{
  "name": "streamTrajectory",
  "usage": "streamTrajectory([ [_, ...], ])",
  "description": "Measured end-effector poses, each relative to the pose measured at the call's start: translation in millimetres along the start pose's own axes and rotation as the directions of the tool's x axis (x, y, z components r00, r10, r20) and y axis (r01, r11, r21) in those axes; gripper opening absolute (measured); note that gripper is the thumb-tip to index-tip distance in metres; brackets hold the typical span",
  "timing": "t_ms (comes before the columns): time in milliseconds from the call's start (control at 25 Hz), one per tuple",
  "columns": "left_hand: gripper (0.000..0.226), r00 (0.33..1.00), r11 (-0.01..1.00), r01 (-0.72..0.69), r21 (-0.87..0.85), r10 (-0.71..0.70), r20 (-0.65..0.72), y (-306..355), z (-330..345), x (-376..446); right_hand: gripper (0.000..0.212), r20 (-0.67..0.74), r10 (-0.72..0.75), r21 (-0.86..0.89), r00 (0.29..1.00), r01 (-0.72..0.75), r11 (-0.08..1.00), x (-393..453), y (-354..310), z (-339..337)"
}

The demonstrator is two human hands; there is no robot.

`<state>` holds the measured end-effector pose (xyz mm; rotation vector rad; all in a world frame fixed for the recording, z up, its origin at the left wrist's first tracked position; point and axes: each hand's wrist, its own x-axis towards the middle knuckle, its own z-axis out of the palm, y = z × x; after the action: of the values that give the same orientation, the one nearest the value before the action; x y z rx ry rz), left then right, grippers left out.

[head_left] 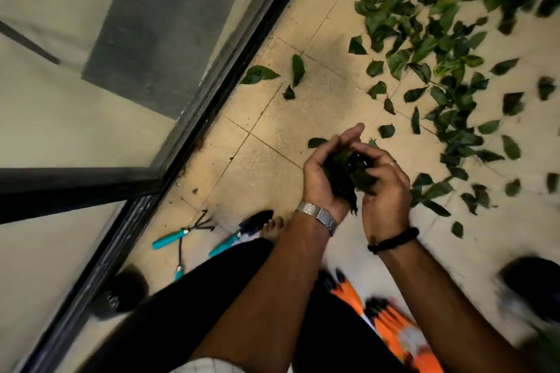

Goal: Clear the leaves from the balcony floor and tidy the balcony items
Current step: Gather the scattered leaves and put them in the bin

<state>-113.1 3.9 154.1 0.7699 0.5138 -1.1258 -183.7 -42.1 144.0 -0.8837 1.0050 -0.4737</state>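
Beige tiled balcony floor (263,142), dark sliding door frame (212,79) on left. Loose leaves (430,48) scattered over tiles upper right. Teal-handled hand rake (178,232) & trowel (239,235) lie nr frame; orange gloves (391,321) at bottom. Both hands mid-frame, above floor: left hand (324,172) cupped palm-up, fingers half curled round leaf bundle (348,174); right hand (385,188) curled over same bundle from right side. Forearms angled up from bottom edge, wrists close together.
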Motion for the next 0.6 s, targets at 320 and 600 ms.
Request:
streamTrajectory([
  [320, 0.064, 0.972, 0.934, -0.185, -0.307, 0.219, 0.083, 126, 142, -284, 0.062, 0.205, 0.09, 0.435, 0.975, -0.173, 0.884, -210, -252, 143],
  [600, 0.051, 0.829, 0.65, -0.53, -0.545, 0.533, -0.17, 227, 156, -507, 0.056, 0.53, 0.131, 0.276, 0.838, -0.317, 0.908, -399, -323, 298],
])
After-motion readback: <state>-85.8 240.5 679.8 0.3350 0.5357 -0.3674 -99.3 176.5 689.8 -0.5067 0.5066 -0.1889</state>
